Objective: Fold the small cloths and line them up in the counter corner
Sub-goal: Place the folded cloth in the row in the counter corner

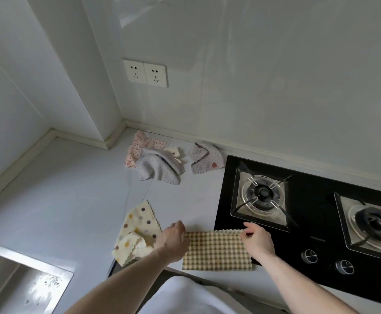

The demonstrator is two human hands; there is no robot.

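a checked cloth (216, 250) lies flat on the worktop (71, 200) at the near edge, folded into a rectangle, its right end lapping onto the black hob (316, 223). the left hand (173, 240) pinches the cloth's far left corner, fingers closed on the edge. the right hand (257, 240) pinches the far right corner the same way, thumb and fingers shut on the scalloped border. the two hands are apart, one at each end of the cloth.

just left of the left hand a cream dotted cloth (137, 232) lies crumpled and unfolded, partly over the worktop's front edge. well back, near the corner where the walls meet, a pink cloth (137, 146) sits loose with a grey cloth (160, 168) heaped on top of it, and a scrap of a pale one shows between them. beside these, against the back wall and touching the hob's far left corner, lies a white spotted cloth (205, 157), roughly folded. a double socket (145, 73) is on the wall above, and a steel sink (26, 279) sits at lower left.
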